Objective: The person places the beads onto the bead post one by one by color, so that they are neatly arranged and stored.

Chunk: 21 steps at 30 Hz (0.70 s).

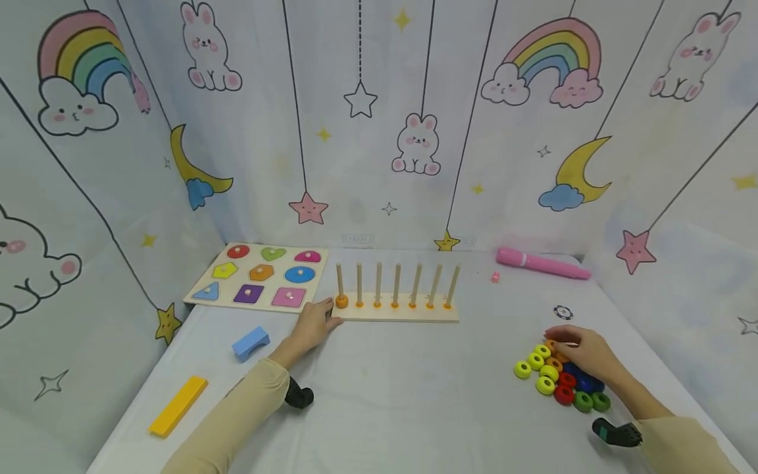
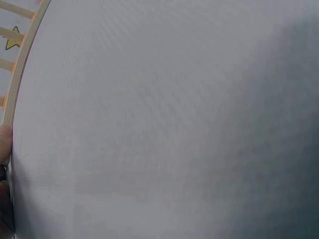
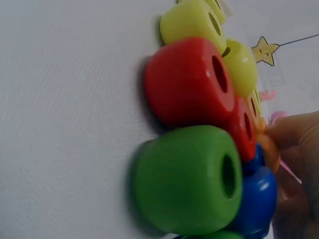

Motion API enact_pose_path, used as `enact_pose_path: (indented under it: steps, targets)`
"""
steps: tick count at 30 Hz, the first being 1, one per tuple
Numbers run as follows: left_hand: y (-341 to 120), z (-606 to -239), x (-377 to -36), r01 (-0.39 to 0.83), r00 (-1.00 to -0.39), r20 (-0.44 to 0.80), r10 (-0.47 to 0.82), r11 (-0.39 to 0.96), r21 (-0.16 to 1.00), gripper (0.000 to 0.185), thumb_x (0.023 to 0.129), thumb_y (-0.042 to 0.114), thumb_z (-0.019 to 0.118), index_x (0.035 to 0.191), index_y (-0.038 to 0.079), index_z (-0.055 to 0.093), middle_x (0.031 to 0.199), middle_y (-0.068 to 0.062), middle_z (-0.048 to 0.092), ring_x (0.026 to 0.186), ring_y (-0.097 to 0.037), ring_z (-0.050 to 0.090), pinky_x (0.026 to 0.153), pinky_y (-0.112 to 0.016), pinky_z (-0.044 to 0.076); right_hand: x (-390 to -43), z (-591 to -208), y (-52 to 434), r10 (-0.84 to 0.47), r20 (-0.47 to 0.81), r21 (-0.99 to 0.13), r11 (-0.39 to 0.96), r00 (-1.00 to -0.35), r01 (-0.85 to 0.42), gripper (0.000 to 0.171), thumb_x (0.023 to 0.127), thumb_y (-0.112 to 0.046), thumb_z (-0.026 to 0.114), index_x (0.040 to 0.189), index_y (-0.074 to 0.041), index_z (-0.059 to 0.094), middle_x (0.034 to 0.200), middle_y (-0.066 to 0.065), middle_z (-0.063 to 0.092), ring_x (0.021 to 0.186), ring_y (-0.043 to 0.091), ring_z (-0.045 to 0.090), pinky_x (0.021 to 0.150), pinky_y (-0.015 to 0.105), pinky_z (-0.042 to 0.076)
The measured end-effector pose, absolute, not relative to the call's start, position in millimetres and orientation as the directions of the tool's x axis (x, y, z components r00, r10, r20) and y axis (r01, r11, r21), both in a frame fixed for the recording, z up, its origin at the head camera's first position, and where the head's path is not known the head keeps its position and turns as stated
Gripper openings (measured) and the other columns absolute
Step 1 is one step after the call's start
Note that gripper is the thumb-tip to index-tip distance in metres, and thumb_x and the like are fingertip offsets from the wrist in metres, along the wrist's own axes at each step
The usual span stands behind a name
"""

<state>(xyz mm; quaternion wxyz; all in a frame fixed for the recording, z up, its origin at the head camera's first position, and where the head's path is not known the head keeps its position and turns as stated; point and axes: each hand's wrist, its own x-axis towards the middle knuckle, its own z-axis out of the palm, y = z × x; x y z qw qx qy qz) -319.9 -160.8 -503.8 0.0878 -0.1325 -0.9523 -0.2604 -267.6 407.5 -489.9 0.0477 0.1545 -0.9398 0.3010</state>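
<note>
A wooden peg board (image 1: 403,315) with a row of upright pegs stands at the middle back of the table, one orange bead (image 1: 341,301) on its leftmost peg. My left hand (image 1: 314,324) grips the board's left end, thumb along the front edge; the left wrist view catches only the thumb (image 2: 5,142) and part of the fingers. At the right, my right hand (image 1: 583,350) pinches an orange bead (image 3: 269,152) at the far side of a bead group. Around it lie yellow beads (image 1: 522,369), red beads (image 1: 564,395), green beads (image 1: 583,402) and blue beads (image 3: 254,199), partly under the hand.
A shape puzzle board (image 1: 222,288) lies at the back left. Nearer are a blue arch block (image 1: 251,343) and a yellow bar (image 1: 178,406). Back right holds a pink marker (image 1: 543,264), a tiny pink piece (image 1: 495,278) and a black-and-white round chip (image 1: 563,313).
</note>
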Motion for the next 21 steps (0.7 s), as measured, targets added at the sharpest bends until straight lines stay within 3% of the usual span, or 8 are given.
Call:
enact_pose_path:
  steps: [6, 13, 21]
  targets:
    - [-160.7, -502.7, -320.2, 0.301, -0.949, 0.236, 0.209, 0.827, 0.475, 0.054, 0.085, 0.023, 0.071, 0.124, -0.011, 0.055, 0.129, -0.024, 0.054, 0.121, -0.039, 0.048, 0.102, -0.047, 0.036, -269.8, -478.9, 401.9, -0.296, 0.090, -0.542, 0.787, -0.951, -0.296, 0.029, 0.089, -0.015, 0.066, 0.114, -0.001, 0.064, 0.106, 0.013, 0.067, 0.095, 0.030, 0.062, 0.073, 0.022, 0.052]
    - [-158.4, -497.8, -320.1, 0.286, -0.956, 0.211, 0.206, 0.824, 0.489, 0.055, 0.086, 0.023, 0.070, 0.125, -0.012, 0.053, 0.130, -0.024, 0.052, 0.122, -0.040, 0.046, 0.103, -0.048, 0.034, -272.0, -488.9, 404.1, -0.261, 0.183, -0.477, 0.820, -0.948, -0.318, 0.028, 0.091, -0.017, 0.065, 0.115, -0.003, 0.064, 0.110, 0.018, 0.065, 0.093, 0.037, 0.063, 0.073, 0.046, 0.054]
    - [-157.1, -499.9, -319.8, 0.293, -0.953, 0.218, 0.212, 0.829, 0.476, 0.055, 0.085, 0.022, 0.071, 0.124, -0.012, 0.054, 0.129, -0.025, 0.053, 0.121, -0.040, 0.048, 0.103, -0.047, 0.035, -270.8, -485.0, 403.8, -0.289, 0.186, -0.444, 0.828, -0.939, -0.343, 0.033, 0.086, -0.014, 0.070, 0.115, 0.002, 0.064, 0.105, 0.018, 0.066, 0.090, 0.034, 0.063, 0.070, 0.041, 0.055]
